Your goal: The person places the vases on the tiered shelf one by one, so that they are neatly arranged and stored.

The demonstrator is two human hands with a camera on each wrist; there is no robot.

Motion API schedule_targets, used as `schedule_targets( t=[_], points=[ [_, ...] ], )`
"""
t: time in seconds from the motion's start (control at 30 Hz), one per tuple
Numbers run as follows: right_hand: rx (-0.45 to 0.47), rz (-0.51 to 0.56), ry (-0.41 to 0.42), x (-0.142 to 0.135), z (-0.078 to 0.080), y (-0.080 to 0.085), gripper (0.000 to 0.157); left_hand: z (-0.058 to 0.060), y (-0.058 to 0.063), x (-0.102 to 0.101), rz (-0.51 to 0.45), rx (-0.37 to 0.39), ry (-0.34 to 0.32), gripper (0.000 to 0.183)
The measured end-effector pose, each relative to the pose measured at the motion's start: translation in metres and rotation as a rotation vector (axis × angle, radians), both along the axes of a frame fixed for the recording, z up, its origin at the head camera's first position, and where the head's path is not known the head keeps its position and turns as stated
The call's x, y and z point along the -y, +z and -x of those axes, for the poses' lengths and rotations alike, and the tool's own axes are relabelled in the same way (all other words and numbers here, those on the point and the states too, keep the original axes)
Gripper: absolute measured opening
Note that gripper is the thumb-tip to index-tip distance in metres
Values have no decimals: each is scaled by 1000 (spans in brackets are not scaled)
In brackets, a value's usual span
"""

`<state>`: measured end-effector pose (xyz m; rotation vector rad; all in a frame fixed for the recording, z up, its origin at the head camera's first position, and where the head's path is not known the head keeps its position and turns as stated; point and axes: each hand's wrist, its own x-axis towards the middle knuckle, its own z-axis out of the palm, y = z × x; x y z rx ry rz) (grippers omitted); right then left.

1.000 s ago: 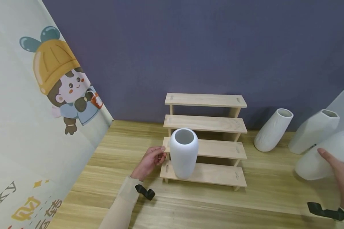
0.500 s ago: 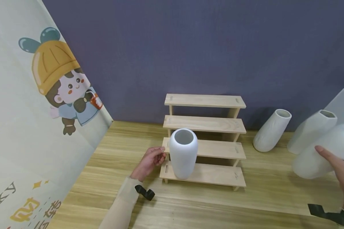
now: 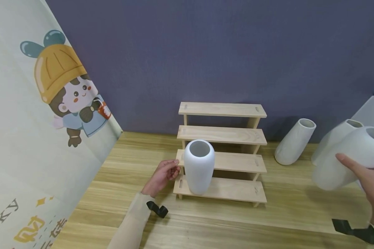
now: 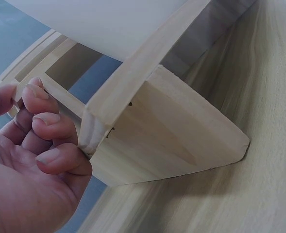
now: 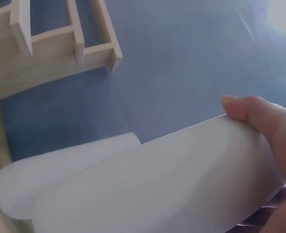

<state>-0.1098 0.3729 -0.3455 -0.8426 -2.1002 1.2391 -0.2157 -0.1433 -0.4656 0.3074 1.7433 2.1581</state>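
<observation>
My right hand grips a white vase around its side, thumb over the near face. The vase leans with its mouth up to the right, and the right wrist view shows the fingers wrapped round beneath it. At the left end of a stepped wooden display stand, my left hand pinches a step's edge between thumb and forefinger; the left wrist view has the other fingers curled beside the stand's side panel. A second white vase stands upright on the lowest step, toward its left end.
Right of the stand, a slim white vase stands on the wooden tabletop. An angular-mouthed white vase behind the held one is partly hidden by it. A dark blue wall rises behind; a cartoon-printed panel borders the left.
My right hand has raised the held vase slightly and brought it a little to the left, covering more of the vase behind. The left hand stays at the step's edge.
</observation>
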Motion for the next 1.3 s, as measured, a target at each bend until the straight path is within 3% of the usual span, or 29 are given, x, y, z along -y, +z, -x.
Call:
schedule_targets(
  t=[0.07,0.27,0.63,0.77,1.03,1.3],
  points=[
    [-24,-2,7,3,1,3,88,0,0,0,0,2,-1,43],
    [28,43,48,14,-2,16,93,0,1,-1,0,11,6,43],
    [-67,-8,139,30,6,30,94,0,1,-1,-8,7,1,43],
    [-29,-34,134,38,8,34,92,1,1,-2,-8,6,7,43],
    [-237,-19,189,53,16,45,86,0,0,-2,-6,13,15,43],
    [-149,-89,258,70,20,50,88,-1,2,-1,-8,24,9,43]
  ],
)
